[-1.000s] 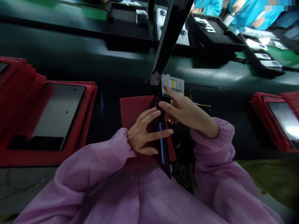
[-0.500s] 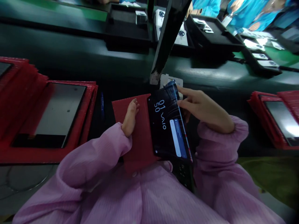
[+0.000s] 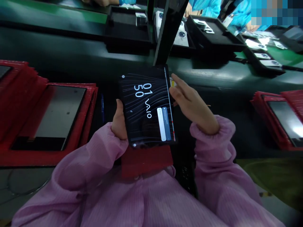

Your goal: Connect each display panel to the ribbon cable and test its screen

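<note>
A black tablet with a lit lock screen faces me, held up above a red foam sleeve that lies on the bench by my lap. My left hand grips the tablet's left edge, thumb on the rim. At the tablet's right edge my right hand rests with fingers stretched out against the side. A small white card with a yellow patch peeks out behind my right fingers.
Red foam trays with dark tablets lie at the left and right. A black post rises behind the tablet. Black trays with white parts ride a green conveyor behind. People in blue sleeves work across it.
The tablet has come out of the red sleeve, turned screen up and risen toward me. My left hand shifted from the sleeve to the tablet's left edge.
</note>
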`<state>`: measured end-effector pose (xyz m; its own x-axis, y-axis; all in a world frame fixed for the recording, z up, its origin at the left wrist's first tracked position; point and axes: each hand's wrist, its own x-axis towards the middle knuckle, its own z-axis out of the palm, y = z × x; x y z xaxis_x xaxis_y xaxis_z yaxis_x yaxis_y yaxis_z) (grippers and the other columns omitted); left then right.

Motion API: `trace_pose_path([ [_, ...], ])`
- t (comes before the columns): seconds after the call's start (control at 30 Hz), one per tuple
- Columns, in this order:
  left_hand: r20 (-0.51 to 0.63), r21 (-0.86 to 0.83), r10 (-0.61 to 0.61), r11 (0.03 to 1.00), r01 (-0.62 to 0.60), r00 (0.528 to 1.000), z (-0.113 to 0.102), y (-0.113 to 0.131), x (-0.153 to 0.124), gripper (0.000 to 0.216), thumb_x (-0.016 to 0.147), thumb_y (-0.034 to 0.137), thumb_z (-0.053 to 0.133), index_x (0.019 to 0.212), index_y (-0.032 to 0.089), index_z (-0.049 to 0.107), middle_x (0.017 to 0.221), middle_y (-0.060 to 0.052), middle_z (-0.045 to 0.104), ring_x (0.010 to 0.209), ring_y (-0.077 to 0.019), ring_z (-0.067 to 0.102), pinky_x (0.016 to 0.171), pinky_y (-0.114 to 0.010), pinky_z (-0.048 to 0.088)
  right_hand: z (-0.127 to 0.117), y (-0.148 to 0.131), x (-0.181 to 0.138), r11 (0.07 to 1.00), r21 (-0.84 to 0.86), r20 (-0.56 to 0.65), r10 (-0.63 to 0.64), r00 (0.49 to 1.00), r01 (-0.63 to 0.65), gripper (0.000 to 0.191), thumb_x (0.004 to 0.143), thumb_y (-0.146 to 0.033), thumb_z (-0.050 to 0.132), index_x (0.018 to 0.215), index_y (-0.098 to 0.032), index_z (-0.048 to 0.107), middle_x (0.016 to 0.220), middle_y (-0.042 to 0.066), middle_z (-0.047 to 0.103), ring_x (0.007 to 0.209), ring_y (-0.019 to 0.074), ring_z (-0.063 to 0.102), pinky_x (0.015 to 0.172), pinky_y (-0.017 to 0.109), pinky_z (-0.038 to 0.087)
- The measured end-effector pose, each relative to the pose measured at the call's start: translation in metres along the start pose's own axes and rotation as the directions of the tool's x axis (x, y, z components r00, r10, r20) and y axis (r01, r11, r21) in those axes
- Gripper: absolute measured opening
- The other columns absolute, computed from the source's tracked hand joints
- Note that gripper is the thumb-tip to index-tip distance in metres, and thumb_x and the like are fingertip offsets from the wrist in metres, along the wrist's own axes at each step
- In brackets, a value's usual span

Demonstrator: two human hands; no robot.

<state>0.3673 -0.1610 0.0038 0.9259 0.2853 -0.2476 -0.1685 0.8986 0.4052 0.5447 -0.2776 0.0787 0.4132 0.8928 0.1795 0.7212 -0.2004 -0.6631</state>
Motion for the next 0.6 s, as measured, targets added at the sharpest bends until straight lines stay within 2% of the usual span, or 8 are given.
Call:
trace_pose_path([
  [0.07, 0.004, -0.011, -0.033, 0.999, 0.033, 0.999, -0.001, 0.001, 0.001, 0.088, 0.086, 0.082, 0.012, 0.131, 0.02, 0.058, 0.131, -0.007, 0.064, 0.137, -0.028, 0.047, 0.117, -0.052, 0.033, 0.005, -0.01, -0.011, 0.952, -0.284, -0.056, -0.134, 0.989, 0.113, 0.056, 0.099, -0.044, 0.046, 0.149, -0.021, 0.037, 0.139, 0.015, 0.051, 0.129, 0.0329, 0.049, 0.103, 0.058, 0.046],
  [0.13, -0.03, -0.015, -0.06, 0.998, 0.06, 0.998, -0.001, 0.001, 0.001, 0.087, 0.087, 0.08, 0.01, 0.129, 0.021, 0.059, 0.129, -0.006, 0.065, 0.139, -0.0276, 0.045, 0.117, -0.053, 0.032, 0.012, -0.022, -0.022, 0.845, -0.461, 0.05, -0.279, 0.959, 0.27, 0.054, 0.098, -0.042, 0.05, 0.147, -0.023, 0.041, 0.153, 0.015, 0.035, 0.144, 0.037, 0.029, 0.112, 0.064, 0.033],
  [0.2, -0.076, -0.02, -0.077, 0.997, 0.076, 0.994, -0.001, 0.0, 0.0, 0.083, 0.09, 0.077, 0.01, 0.129, 0.022, 0.059, 0.128, -0.006, 0.066, 0.14, -0.0276, 0.043, 0.117, -0.053, 0.031, 0.021, -0.031, -0.032, 0.748, -0.502, 0.217, -0.376, 0.901, 0.433, 0.048, 0.096, -0.042, 0.053, 0.142, -0.027, 0.049, 0.159, 0.012, 0.028, 0.149, 0.0378, 0.019, 0.116, 0.064, 0.028],
  [0.27, -0.101, -0.028, -0.075, 0.997, 0.073, 0.992, 0.0, -0.001, -0.001, 0.08, 0.092, 0.075, 0.011, 0.13, 0.022, 0.058, 0.128, -0.006, 0.066, 0.14, -0.0279, 0.044, 0.116, -0.053, 0.032, 0.025, -0.034, -0.038, 0.692, -0.515, 0.313, -0.399, 0.862, 0.506, 0.046, 0.095, -0.043, 0.055, 0.137, -0.024, 0.055, 0.16, 0.012, 0.026, 0.15, 0.0387, 0.017, 0.118, 0.062, 0.027],
  [0.37, -0.104, -0.02, -0.066, 0.998, 0.064, 0.992, -0.001, 0.001, -0.001, 0.082, 0.091, 0.076, 0.014, 0.133, 0.02, 0.056, 0.129, -0.008, 0.065, 0.136, -0.0296, 0.048, 0.115, -0.052, 0.036, 0.016, -0.032, -0.042, 0.649, -0.63, 0.279, -0.323, 0.904, 0.427, 0.044, 0.095, -0.047, 0.052, 0.12, -0.014, 0.067, 0.156, 0.018, 0.034, 0.146, 0.0428, 0.025, 0.118, 0.062, 0.029],
  [0.47, -0.13, 0.008, -0.091, 0.996, 0.093, 0.987, -0.004, 0.004, -0.001, 0.089, 0.086, 0.082, 0.019, 0.136, 0.016, 0.053, 0.129, -0.012, 0.064, 0.13, -0.0328, 0.054, 0.112, -0.053, 0.039, -0.006, -0.035, -0.048, 0.629, -0.693, 0.209, -0.29, 0.934, 0.351, 0.042, 0.097, -0.044, 0.047, 0.106, -0.012, 0.072, 0.143, 0.02, 0.052, 0.135, 0.0426, 0.043, 0.112, 0.061, 0.039],
  [0.53, -0.156, 0.018, -0.106, 0.994, 0.11, 0.982, -0.005, 0.005, -0.001, 0.09, 0.086, 0.081, 0.019, 0.137, 0.015, 0.052, 0.13, -0.014, 0.064, 0.128, -0.0338, 0.056, 0.112, -0.053, 0.039, -0.021, -0.043, -0.059, 0.668, -0.6, 0.216, -0.394, 0.893, 0.44, 0.034, 0.098, -0.037, 0.05, 0.107, -0.012, 0.071, 0.129, 0.018, 0.063, 0.124, 0.0356, 0.055, 0.107, 0.054, 0.047],
  [0.6, -0.12, 0.008, -0.089, 0.996, 0.091, 0.989, -0.004, 0.005, -0.002, 0.091, 0.087, 0.08, 0.014, 0.138, 0.015, 0.052, 0.132, -0.014, 0.063, 0.126, -0.0343, 0.057, 0.111, -0.054, 0.04, -0.031, -0.052, -0.075, 0.733, -0.456, 0.216, -0.459, 0.862, 0.504, 0.027, 0.098, -0.037, 0.051, 0.105, -0.02, 0.07, 0.117, 0.009, 0.07, 0.114, 0.0252, 0.063, 0.103, 0.043, 0.053],
])
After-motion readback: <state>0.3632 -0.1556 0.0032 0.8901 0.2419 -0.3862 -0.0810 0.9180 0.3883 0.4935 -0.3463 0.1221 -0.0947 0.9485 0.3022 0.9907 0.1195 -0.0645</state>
